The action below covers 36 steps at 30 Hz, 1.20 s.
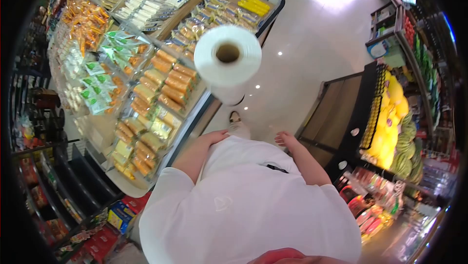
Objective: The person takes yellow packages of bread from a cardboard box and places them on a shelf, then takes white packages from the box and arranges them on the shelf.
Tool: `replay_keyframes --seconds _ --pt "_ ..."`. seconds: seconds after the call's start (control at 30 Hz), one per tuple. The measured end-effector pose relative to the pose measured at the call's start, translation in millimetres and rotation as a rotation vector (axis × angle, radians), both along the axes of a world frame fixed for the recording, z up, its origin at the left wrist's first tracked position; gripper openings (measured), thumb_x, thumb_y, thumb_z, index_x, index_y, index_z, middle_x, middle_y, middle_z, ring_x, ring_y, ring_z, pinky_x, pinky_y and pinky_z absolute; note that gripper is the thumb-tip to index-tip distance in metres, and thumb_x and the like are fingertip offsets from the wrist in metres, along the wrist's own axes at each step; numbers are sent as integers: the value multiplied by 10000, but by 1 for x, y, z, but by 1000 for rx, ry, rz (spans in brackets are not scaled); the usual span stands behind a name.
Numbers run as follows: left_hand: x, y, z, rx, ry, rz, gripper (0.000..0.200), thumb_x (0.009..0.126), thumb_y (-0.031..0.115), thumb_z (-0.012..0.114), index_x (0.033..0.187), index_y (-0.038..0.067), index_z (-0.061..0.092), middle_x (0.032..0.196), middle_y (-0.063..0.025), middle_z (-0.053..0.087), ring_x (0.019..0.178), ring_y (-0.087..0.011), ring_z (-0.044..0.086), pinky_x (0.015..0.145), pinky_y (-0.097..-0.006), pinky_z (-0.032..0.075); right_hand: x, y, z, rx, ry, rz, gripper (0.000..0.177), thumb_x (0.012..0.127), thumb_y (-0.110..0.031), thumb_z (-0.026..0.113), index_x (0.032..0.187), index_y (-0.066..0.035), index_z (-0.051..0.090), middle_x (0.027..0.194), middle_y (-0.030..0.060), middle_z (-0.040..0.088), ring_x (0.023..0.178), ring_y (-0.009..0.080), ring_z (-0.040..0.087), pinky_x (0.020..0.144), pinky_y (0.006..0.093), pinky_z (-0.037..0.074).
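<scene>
White roll (pixel 226 72), 12 o'clock: probably light, slick; best held round its sides. Right hand (pixel 286 140) empty, fingers loose; left hand (pixel 216 136), can't tell.

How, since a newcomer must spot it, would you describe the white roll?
Find the big packet-covered display at the picture's left. The white roll overlaps its aisle-side edge in view. Its round end, with a hollow brown core, sets it apart from the bagged goods.
</scene>
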<state>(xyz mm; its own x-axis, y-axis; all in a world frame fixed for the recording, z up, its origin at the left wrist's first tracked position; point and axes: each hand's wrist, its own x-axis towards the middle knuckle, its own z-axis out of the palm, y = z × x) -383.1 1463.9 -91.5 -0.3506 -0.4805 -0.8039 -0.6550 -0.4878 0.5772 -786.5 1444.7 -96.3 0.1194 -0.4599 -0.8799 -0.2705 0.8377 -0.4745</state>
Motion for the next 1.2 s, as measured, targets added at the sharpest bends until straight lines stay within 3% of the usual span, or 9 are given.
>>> replay_keyframes --seconds 0.07,0.17,0.37,0.57,0.77,0.87,1.0,1.1,1.2 --pt "3 -32 18 196 163 210 599 938 440 457 1402 62 437 1466 -130 414 1362 -239 361 1127 -349 245 -18 -27 12 -19 82 73 324 939 -263 483 1189 -73 561 1071 112 658 1000 225 625 834 365 503" --pt "17 -43 -25 8 -23 388 454 942 379 467 1303 111 533 1288 -127 570 1110 -237 571 954 -385 440 -54 -68 13 -5 209 123 305 939 -255 486 1181 -91 573 1058 97 659 967 219 629 822 368 506" --pt "23 -15 -66 94 -130 558 373 936 333 477 1224 107 551 1184 -114 599 989 -226 591 832 -372 465 -136 -91 -23 10 176 -287 251 909 -261 520 1071 -96 618 996 85 664 889 187 628 729 346 522" --pt "-31 1 -54 225 -226 687 294 930 287 487 1145 104 569 1079 -100 629 867 -215 610 710 -360 491 -211 -114 -87 133 236 194 227 900 -242 514 1001 -82 639 982 109 660 892 203 634 742 370 528" --pt "-121 -30 -81 144 -214 462 219 924 241 497 1066 101 587 975 -87 658 746 -204 630 589 -348 516 -288 -277 -64 -150 415 502 222 908 -227 507 998 -73 637 983 127 659 888 220 639 752 379 529" --pt "-181 -120 -59 132 -169 747 217 910 239 518 1052 96 599 929 -74 660 728 -196 633 590 -338 520 -322 -359 -33 -222 452 461 219 912 -220 503 997 -68 637 984 135 658 886 229 642 756 384 530" --pt "-224 -256 -27 -184 -224 830 281 909 288 523 1019 56 635 896 -92 676 787 -191 647 676 -334 515 -360 -407 -39 -56 -115 -284 292 916 -232 505 1107 -32 598 1005 135 661 876 222 638 750 346 518" --pt "-243 -326 -22 -400 -274 721 308 905 290 540 1063 43 635 936 -133 684 840 -252 656 765 -359 510 -376 -434 -47 37 -73 -198 318 917 -233 509 1161 -39 570 1087 133 641 943 238 625 786 355 517" --pt "-285 -403 72 -538 -262 604 274 922 203 544 1143 60 620 905 -112 649 837 -213 624 763 -323 491 -374 -470 -50 42 -93 -143 309 922 -232 513 1155 -39 577 1078 131 642 954 236 619 806 355 511"
